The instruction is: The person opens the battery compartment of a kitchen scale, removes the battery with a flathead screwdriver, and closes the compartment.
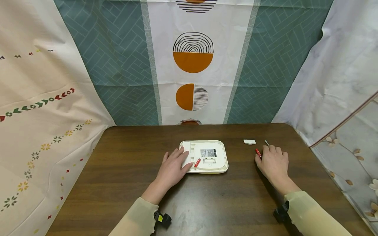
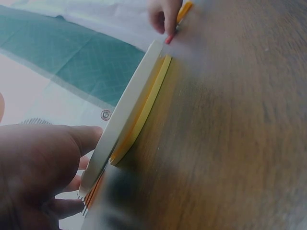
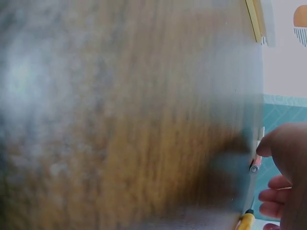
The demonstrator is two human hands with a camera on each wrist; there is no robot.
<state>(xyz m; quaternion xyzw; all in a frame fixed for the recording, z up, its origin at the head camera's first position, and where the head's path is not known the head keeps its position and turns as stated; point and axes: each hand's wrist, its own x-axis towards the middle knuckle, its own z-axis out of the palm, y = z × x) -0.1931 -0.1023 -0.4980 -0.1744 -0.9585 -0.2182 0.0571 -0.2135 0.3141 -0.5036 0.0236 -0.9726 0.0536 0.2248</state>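
A flat white device (image 1: 220, 164) with rounded corners lies label side up, its recessed battery slot showing. A small red battery (image 1: 197, 163) lies slanted on it. My left hand (image 1: 172, 167) rests on the device's left end, fingers laid over the top and thumb by the near edge, close to that battery. Farther right, my right hand (image 1: 273, 164) is low over the table, thumb tip right at a second red battery (image 3: 255, 165), the other fingers loosely bent away from it. A screwdriver lies beside it, its yellow handle (image 3: 247, 220) mostly hidden by the hand in the head view.
A small white cover (image 1: 249, 142) lies between the device and the screwdriver's metal shaft (image 1: 266, 143). The dark wooden table (image 1: 133, 144) reaches back to a patterned curtain (image 1: 192, 98), with more cloth hanging at both sides.
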